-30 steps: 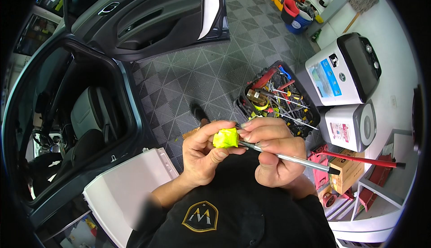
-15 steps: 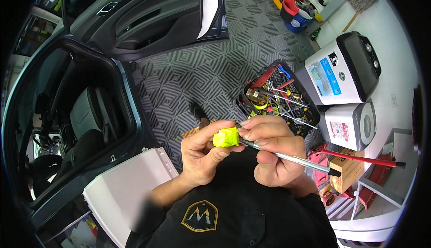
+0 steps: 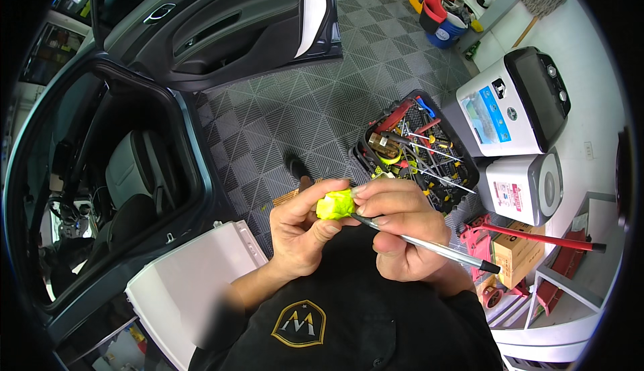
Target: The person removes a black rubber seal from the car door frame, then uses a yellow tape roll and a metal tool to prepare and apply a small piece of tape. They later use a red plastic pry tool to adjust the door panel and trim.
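My left hand pinches a small bright yellow lump with a creased surface between thumb and fingers, in front of my chest. Closed around a pen, my right hand holds it slanting, its clear barrel and black end pointing down to the right. The pen's dark front end meets the lump's lower right edge, and whether it presses in cannot be made out. My right fingertips also touch the lump's right side.
A black crate of hand tools stands on the patterned floor ahead right. To the left is a car with its door open. A pale plastic case lies lower left. White machines, a cardboard box and a red jack handle line the right.
My right hand and the pen have shifted slightly left, the fingertips now closer onto the yellow lump. The left hand has hardly moved.
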A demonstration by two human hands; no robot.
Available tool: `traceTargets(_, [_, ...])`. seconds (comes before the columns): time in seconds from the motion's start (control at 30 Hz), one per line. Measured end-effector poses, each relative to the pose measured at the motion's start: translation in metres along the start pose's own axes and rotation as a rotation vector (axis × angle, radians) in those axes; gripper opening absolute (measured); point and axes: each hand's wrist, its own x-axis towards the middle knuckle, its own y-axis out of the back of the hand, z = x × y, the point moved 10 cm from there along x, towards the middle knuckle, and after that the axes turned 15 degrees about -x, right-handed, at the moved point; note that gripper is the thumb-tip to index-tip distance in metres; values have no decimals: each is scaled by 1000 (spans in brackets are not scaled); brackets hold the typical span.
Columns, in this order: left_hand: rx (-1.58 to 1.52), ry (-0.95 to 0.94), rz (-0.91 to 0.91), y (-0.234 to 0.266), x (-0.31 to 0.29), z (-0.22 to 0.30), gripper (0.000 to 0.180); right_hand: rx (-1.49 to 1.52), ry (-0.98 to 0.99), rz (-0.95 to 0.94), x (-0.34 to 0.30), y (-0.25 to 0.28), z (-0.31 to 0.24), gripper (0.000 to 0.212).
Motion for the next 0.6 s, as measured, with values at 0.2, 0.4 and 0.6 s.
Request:
traceTargets(0.2, [7, 30, 12, 0, -2, -1, 53, -26, 17, -58, 2, 0, 1, 30])
traceTargets(0.4, [1, 14, -7, -1, -2, -1, 54, -10, 22, -57, 1, 0, -2, 29])
traceTargets(0.6, [24, 40, -17, -2, 1, -7, 56, 164, -109, 153, -6, 16, 10, 18])
